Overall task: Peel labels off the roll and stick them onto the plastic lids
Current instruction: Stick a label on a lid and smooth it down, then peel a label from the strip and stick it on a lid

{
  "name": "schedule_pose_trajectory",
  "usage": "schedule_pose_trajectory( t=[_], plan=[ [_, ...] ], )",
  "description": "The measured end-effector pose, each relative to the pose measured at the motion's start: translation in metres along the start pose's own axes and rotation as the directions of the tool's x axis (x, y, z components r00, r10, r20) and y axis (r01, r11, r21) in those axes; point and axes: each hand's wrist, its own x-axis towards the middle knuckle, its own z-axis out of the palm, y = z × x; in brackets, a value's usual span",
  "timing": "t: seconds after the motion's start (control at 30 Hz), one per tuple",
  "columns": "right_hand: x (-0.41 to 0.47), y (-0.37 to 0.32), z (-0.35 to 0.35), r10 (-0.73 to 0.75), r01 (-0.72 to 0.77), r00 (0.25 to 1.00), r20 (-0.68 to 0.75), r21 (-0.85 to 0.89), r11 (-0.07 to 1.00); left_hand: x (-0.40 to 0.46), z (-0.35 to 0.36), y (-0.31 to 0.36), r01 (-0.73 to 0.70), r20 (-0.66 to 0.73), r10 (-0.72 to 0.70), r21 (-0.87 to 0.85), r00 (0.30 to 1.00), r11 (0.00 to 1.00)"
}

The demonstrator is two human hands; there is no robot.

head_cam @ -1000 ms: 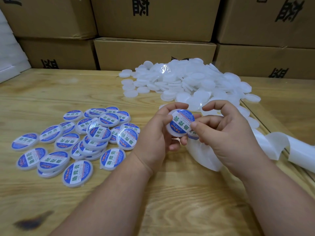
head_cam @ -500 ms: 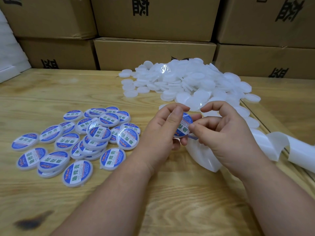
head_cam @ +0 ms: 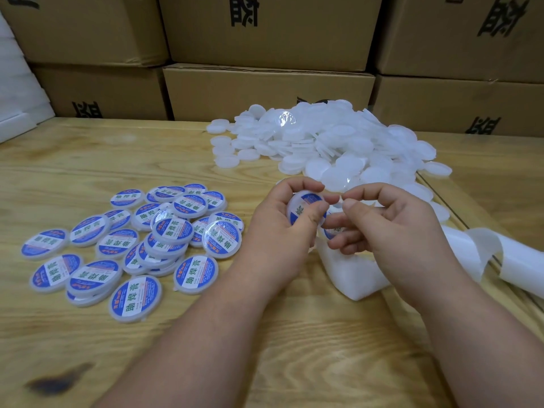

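Your left hand (head_cam: pixel 282 228) curls around a round translucent plastic lid bearing a blue-and-white label (head_cam: pixel 306 206), thumb pressing its face, fingertips on its upper rim. Your right hand (head_cam: pixel 391 228), just beside it, has curled fingers; whether thumb and forefinger pinch anything cannot be told. White backing strip (head_cam: pixel 362 275) lies beneath.

The characters 助焊膏 are printed in green on the white band of the blue round labels on the finished lids (head_cam: pixel 136 299). A large black character, partly cut off, is stamped on each cardboard box (head_cam: pixel 268 92); the small print cannot be read.
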Motion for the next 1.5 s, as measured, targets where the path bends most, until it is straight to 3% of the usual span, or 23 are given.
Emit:
schedule_pose_trajectory(
  t=[0.1, 0.27, 0.43, 0.67, 0.83, 1.03, 1.17, 1.23, 1.33, 1.4, 1.5],
  plan=[
    [-0.002, 0.002, 0.003, -0.019, 0.017, 0.998, -0.065, -0.034, 0.999, 0.001, 0.001, -0.002, -0.032, -0.055, 0.034, 0.048, 0.998, 0.998],
    [-0.001, 0.000, -0.006, -0.192, 0.168, 0.956, -0.220, -0.122, 0.978, 0.006, -0.010, 0.000, -0.025, -0.231, 0.037, 0.051, 0.972, 0.998],
    [-0.001, 0.004, -0.005, -0.281, 0.234, 0.940, -0.196, -0.232, 0.944, 0.010, -0.021, 0.003, 0.011, -0.408, -0.009, 0.001, 0.913, 1.000],
    [0.003, 0.012, -0.005, -0.245, 0.184, 0.958, -0.149, -0.336, 0.924, 0.013, -0.048, 0.008, 0.085, -0.558, 0.072, 0.251, 0.827, 0.964],
    [0.004, 0.014, -0.004, -0.215, 0.155, 0.968, -0.131, -0.364, 0.918, 0.016, -0.071, 0.006, 0.240, -0.562, 0.141, 0.549, 0.815, 0.800],
    [0.002, 0.018, 0.002, -0.166, 0.123, 0.985, -0.051, -0.465, 0.876, 0.016, -0.081, 0.008, 0.396, -0.589, 0.065, 0.617, 0.805, 0.680],
    [0.002, 0.021, -0.001, -0.102, 0.094, 0.995, 0.011, -0.505, 0.858, 0.017, -0.079, 0.005, 0.467, -0.616, 0.154, 0.716, 0.773, 0.518],
    [0.002, 0.021, -0.002, -0.076, 0.085, 0.996, 0.039, -0.556, 0.827, 0.018, -0.071, 0.005, 0.367, -0.547, 0.236, 0.766, 0.803, 0.528],
    [0.001, 0.021, -0.005, -0.017, 0.081, 0.994, 0.105, -0.640, 0.764, 0.016, -0.051, 0.004, 0.038, -0.251, 0.308, 0.827, 0.917, 0.561],
    [0.001, 0.018, -0.007, -0.006, 0.100, 0.989, 0.145, -0.650, 0.753, 0.010, -0.035, 0.001, -0.149, -0.029, 0.275, 0.784, 0.961, 0.603],
    [0.000, 0.014, -0.011, -0.027, 0.134, 0.985, 0.172, -0.653, 0.745, 0.001, -0.013, -0.006, -0.238, 0.165, 0.172, 0.726, 0.971, 0.646]
  ],
)
